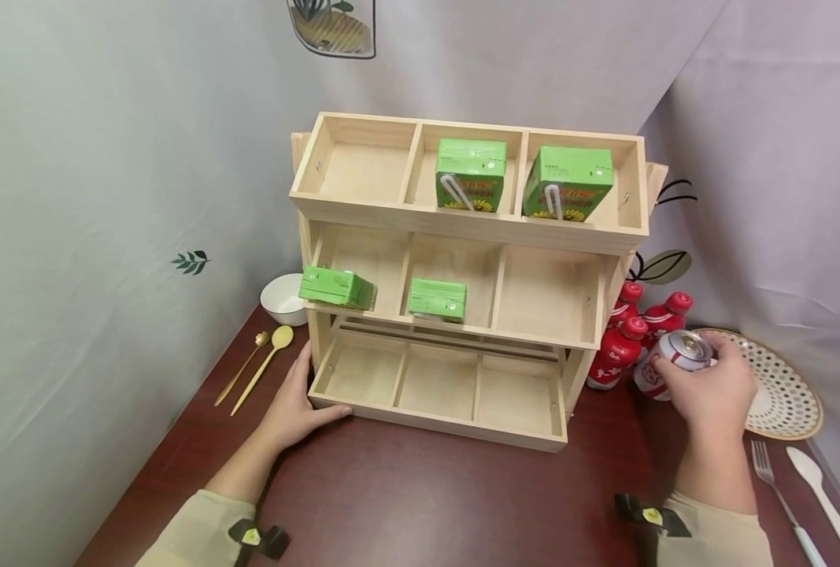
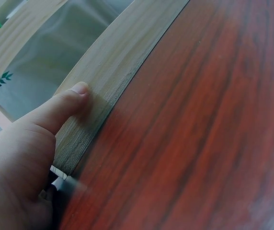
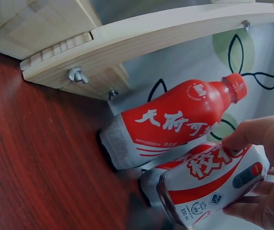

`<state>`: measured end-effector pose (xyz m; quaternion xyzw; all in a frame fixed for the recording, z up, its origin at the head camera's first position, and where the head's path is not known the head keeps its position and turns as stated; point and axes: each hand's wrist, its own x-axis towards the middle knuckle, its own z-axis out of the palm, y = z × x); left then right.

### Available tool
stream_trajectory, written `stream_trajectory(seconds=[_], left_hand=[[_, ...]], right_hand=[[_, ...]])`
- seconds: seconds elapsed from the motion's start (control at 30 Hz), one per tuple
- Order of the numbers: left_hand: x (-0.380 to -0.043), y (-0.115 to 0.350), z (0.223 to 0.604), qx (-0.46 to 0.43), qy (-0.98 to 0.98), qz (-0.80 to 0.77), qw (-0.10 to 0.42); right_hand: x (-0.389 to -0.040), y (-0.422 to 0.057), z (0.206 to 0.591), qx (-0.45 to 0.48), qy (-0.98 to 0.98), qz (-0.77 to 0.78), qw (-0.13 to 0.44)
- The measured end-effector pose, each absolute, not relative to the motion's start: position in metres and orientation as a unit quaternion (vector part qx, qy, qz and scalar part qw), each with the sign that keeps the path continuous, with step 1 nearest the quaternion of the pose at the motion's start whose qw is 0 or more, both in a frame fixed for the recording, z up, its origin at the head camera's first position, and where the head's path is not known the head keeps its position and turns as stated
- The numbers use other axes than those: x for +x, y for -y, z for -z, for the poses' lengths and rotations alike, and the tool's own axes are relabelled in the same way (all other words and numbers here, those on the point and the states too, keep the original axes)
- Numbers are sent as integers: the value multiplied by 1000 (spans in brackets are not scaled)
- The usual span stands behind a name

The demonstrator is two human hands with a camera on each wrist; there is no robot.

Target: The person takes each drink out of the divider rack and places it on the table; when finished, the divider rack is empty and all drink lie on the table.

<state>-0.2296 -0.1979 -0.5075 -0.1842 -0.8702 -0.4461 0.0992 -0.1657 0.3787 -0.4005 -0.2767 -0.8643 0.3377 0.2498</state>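
Note:
My right hand [image 1: 717, 386] grips a white and red drink can [image 1: 682, 354] near its top. In the right wrist view, the can [image 3: 211, 184] is tilted beside red bottles; whether its base touches the table cannot be told. A three-tier wooden shelf [image 1: 455, 421] stands at the centre. My left hand [image 1: 295, 409] holds the lower left corner of its bottom tray, thumb on the front board [image 2: 96, 91] and fingers along the side. Green drink cartons stand in the shelf: two [image 1: 469, 173] on top, two [image 1: 437, 299] in the middle tier. The bottom compartments are bare.
Several red bottles [image 1: 618, 354] stand right of the shelf. Behind my right hand is a dotted plate [image 1: 791, 394], with a fork [image 1: 774, 480] and a white-handled knife [image 1: 816, 480] nearer. At left lie two golden spoons [image 1: 267, 366] and a white bowl [image 1: 283, 301].

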Motion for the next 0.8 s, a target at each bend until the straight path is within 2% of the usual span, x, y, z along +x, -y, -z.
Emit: stream_trajectory(seconds=[0.53,0.8], left_hand=[[-229,197,507,-177,871,448,94],[-230,198,508,-177,871,449,95]], right_hand=[[-170,-379,412,-274,880,-346,177],[-172,-382,415,-273,878,-357,166]])
